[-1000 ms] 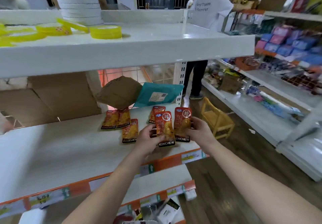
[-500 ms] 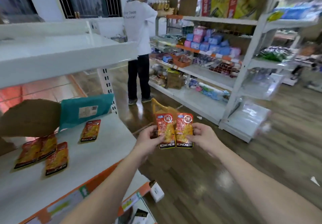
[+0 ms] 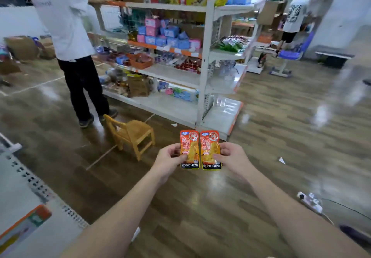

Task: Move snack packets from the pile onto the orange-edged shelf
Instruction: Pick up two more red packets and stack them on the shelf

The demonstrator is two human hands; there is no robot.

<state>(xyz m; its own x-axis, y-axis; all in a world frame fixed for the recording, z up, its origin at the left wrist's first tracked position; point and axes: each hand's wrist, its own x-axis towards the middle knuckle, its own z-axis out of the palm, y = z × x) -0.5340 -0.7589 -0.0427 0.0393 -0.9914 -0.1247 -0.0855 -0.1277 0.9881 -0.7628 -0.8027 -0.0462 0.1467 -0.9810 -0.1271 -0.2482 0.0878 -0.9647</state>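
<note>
Two orange KONCHEW snack packets are held upright side by side over the wooden floor. My left hand (image 3: 171,158) pinches the left packet (image 3: 189,147) by its lower left edge. My right hand (image 3: 230,157) pinches the right packet (image 3: 210,147) by its lower right edge. The orange-edged shelf (image 3: 24,223) shows only as a corner at the bottom left, well away from both hands. The packets lying on it are out of view.
A small wooden chair (image 3: 131,134) stands on the floor just left of my hands. A person in a white shirt (image 3: 66,37) stands at a stocked shelf unit (image 3: 204,57) ahead. Another person (image 3: 295,15) stands far right. A power strip (image 3: 310,201) lies at right.
The view has swung right, away from the orange-edged shelf toward the aisle. Both hands still hold the two packets, which have moved off the shelf and now hang over the floor.
</note>
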